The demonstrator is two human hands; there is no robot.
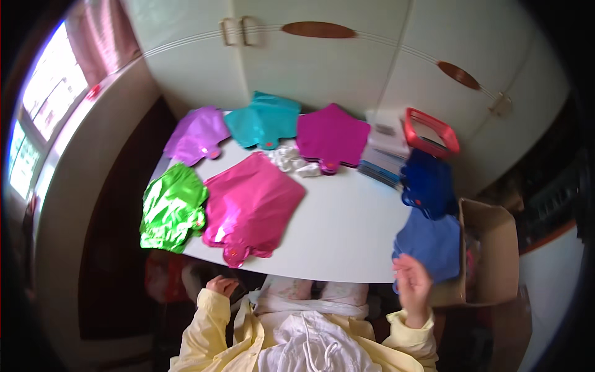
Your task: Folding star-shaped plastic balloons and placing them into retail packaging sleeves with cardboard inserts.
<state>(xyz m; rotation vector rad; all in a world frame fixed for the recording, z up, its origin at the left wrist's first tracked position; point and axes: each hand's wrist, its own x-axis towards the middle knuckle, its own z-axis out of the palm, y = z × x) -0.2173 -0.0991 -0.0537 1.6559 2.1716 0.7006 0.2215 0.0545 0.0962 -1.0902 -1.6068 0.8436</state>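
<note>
Flat, uninflated foil balloons lie in piles on a white table (347, 229). My right hand (414, 284) is raised at the table's front right, its fingers loosely spread over the near edge of the light blue balloon (427, 245). I see nothing held in it. My left hand (222, 285) is low by my lap, just off the front edge, with fingers slightly bent and no thing visible in them. Closest to it are a large pink balloon (257, 198) and a shiny green balloon (170, 208).
Purple (197, 133), teal (263, 121) and magenta (331, 136) balloons line the back, with a crumpled white bundle (291, 161) before them. At right are dark blue balloons (427, 183), flat packets (381, 164), a red basket (455, 146) and an open cardboard box (502, 248). Cabinets (316, 68) stand behind.
</note>
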